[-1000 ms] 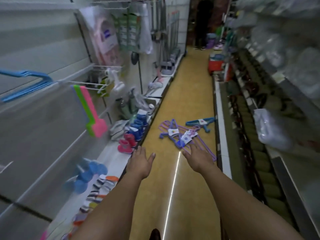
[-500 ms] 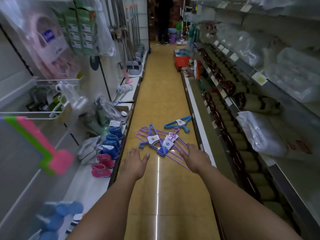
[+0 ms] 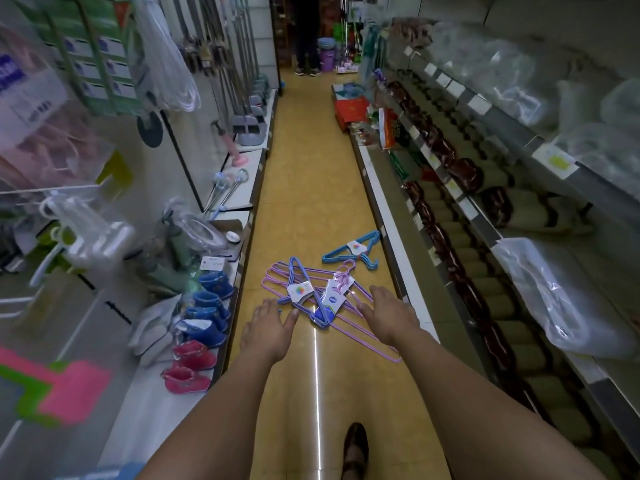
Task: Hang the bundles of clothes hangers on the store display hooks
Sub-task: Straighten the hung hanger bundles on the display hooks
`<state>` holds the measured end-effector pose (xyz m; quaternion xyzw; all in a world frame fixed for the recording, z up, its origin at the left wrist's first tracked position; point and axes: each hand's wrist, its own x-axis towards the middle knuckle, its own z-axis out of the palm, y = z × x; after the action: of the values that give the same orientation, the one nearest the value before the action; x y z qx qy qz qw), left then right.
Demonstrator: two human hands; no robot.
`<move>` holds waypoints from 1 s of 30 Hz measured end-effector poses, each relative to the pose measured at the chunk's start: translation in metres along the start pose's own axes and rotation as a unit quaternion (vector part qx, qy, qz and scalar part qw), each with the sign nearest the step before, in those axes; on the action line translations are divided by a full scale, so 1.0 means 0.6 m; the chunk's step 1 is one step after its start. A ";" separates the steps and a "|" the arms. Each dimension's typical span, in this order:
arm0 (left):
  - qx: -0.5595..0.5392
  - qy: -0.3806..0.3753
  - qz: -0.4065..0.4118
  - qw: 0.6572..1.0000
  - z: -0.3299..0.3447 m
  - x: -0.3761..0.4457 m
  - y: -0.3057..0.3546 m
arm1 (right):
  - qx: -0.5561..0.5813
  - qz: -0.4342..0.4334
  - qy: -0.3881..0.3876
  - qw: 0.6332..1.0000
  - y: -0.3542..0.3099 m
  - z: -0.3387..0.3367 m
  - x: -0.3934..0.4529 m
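Several bundles of wire hangers lie on the yellow aisle floor. A purple and blue pile [image 3: 311,292] with paper labels is nearest me, and a blue bundle [image 3: 353,251] lies just beyond it. My left hand [image 3: 268,327] reaches down with fingers spread, just short of the pile's left edge. My right hand [image 3: 389,311] hovers over the pile's right side, fingers extended, gripping nothing. White wire display hooks [image 3: 45,194] stick out of the left wall panel, with bagged white hangers [image 3: 90,230] on them.
Left low shelf holds small blue boots [image 3: 207,306], pink boots [image 3: 190,362] and bottles. Right shelves [image 3: 485,209] carry bagged goods and rolled mats. A red box [image 3: 349,110] sits on the floor farther along. A person [image 3: 306,32] stands at the aisle's far end. My shoe [image 3: 355,448] is below.
The view has swung away from the left wall toward the floor. Both hands have moved forward and down, closer to the hanger pile, spreading to either side of it.
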<state>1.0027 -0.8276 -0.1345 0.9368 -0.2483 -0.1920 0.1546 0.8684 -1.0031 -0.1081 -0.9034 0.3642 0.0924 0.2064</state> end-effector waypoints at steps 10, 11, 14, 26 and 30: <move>-0.005 0.013 -0.002 1.000 -0.023 0.234 0.087 | -0.015 -0.015 -0.020 1.000 0.018 -0.077 0.259; -0.009 0.011 -0.003 1.000 -0.022 0.253 0.092 | -0.018 -0.015 -0.022 0.999 0.019 -0.080 0.281; -0.017 0.003 -0.013 1.000 -0.018 0.302 0.102 | -0.025 -0.016 -0.030 0.999 0.020 -0.082 0.338; -0.107 0.028 -0.042 0.993 -0.032 0.533 0.099 | -0.049 -0.050 -0.032 0.997 -0.029 -0.102 0.565; -0.114 0.035 -0.050 0.992 -0.048 0.615 0.079 | -0.052 -0.046 -0.040 0.997 -0.063 -0.104 0.652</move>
<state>1.2922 -1.0546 -0.1952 0.9304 -0.1719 -0.1940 0.2592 1.1763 -1.2485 -0.1649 -0.9244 0.3086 0.1373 0.1774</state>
